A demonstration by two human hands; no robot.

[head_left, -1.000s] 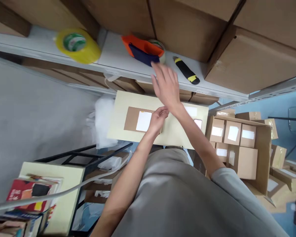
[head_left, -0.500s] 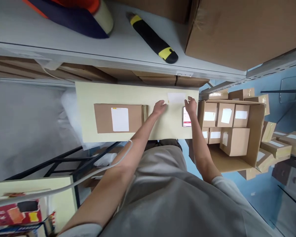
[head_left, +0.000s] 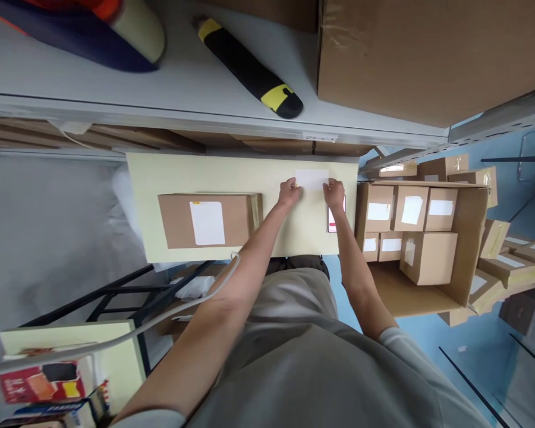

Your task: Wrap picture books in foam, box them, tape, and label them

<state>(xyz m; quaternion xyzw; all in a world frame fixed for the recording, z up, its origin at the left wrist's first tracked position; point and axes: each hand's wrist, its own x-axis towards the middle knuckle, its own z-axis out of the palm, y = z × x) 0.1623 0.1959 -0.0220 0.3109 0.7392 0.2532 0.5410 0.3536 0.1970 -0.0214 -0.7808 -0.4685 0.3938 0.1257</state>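
A small white sheet of paper (head_left: 312,177) is near the far edge of the pale yellow tabletop (head_left: 303,238). My left hand (head_left: 289,193) pinches its left side, fingers closed near the corner. On the opposite side, my right hand (head_left: 334,194) has its fingers closed at the sheet's right edge. A phone (head_left: 331,221) with a lit screen lies just below my right hand, partly covered by my wrist. To the left, a flat brown cardboard box (head_left: 173,221) bears a white label (head_left: 207,223).
An open carton (head_left: 466,244) of several labelled boxes stands right of the table, with more boxes (head_left: 508,270) beyond. A shelf (head_left: 178,89) overhead carries a black-and-yellow utility knife (head_left: 245,65) and a large box (head_left: 428,59). A pale cable (head_left: 160,321) crosses near my left arm.
My right hand has moved left to the paper's edge, and its fingers have closed. My left hand has come to the paper's left side. The view has shifted slightly.
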